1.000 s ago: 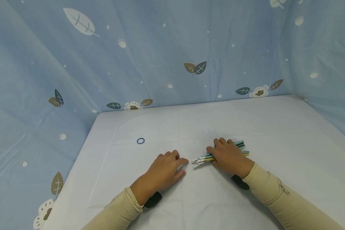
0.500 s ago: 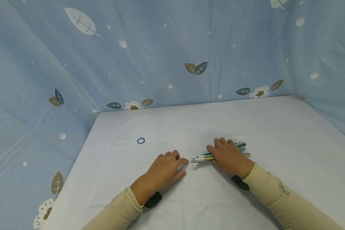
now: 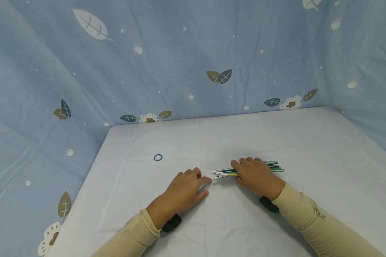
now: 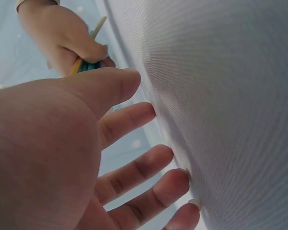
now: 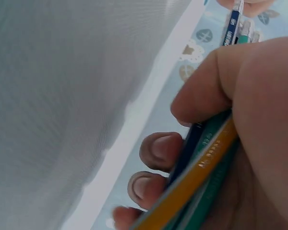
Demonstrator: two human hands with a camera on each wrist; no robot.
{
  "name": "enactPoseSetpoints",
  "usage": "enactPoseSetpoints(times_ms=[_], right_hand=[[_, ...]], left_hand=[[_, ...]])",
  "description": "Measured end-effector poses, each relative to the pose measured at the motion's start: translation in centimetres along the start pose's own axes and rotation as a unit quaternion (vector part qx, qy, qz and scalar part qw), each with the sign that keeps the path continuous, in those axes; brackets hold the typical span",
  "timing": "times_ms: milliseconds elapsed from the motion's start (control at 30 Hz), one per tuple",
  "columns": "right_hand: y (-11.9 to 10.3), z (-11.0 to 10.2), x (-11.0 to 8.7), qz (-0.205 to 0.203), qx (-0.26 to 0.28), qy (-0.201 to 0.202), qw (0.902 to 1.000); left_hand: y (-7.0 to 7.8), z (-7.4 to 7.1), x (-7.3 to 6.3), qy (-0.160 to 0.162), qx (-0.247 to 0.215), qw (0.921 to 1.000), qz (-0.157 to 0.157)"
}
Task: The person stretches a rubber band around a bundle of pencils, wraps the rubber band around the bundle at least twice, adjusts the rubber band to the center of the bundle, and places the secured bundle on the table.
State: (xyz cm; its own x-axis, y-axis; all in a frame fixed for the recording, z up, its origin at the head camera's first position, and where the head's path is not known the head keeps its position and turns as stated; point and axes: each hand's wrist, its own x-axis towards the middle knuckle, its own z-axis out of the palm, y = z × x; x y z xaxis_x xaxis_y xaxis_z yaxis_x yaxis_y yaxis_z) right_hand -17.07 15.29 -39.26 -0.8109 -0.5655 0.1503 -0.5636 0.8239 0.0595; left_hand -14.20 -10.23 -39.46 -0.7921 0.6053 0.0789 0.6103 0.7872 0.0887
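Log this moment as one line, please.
right hand: grips pencils | left hand: holds nothing, near pencils | blue ring: on table, beyond left hand, untouched

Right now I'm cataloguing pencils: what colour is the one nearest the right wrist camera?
Yellow-orange; that pencil shows best in the right wrist view.

Beige sleeves (image 3: pixel 334 232), right one bearing dark printed marking (image 3: pixel 319 213); black wrist-worn blocks (image 3: pixel 171 223).

Holds out the left hand (image 4: pixel 81 148) with fingers parted and fingertips (image 4: pixel 173 186) right at the white cloth (image 4: pixel 225 105). Grips green and yellow pencils (image 4: pixel 90 66) in the right hand (image 4: pixel 60 33), beyond the left thumb (image 4: pixel 116 86). Has blue cloth (image 4: pixel 8 55) behind.
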Motion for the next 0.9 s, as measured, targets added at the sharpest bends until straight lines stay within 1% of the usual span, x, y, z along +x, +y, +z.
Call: enactPoseSetpoints(times_ms=[67,167,367,533,767,900], right_hand=[[-0.06,-0.06,0.07,0.001,0.001,0.002,1.0000],[-0.14,-0.09,0.10,0.000,-0.002,0.015,0.9999],[-0.29,-0.05,0.17,-0.012,-0.019,0.063,0.9978],[-0.31,0.00,0.28,-0.018,-0.039,0.093,0.9948],[-0.50,-0.04,0.28,-0.011,-0.057,0.112,0.9920],[-0.61,-0.12,0.25,-0.002,-0.062,0.122,0.9906]], left_hand=[[-0.01,0.01,0.00,0.000,0.000,1.0000,0.000],[-0.04,0.03,0.03,0.000,-0.001,1.0000,0.000],[-0.08,0.06,0.03,0.002,0.000,1.0000,0.002],[-0.09,0.12,0.06,0.005,0.001,1.0000,0.001],[-0.03,0.16,0.01,0.015,0.000,0.9999,0.004],[-0.01,0.15,0.03,0.011,-0.002,0.9999,0.003]])
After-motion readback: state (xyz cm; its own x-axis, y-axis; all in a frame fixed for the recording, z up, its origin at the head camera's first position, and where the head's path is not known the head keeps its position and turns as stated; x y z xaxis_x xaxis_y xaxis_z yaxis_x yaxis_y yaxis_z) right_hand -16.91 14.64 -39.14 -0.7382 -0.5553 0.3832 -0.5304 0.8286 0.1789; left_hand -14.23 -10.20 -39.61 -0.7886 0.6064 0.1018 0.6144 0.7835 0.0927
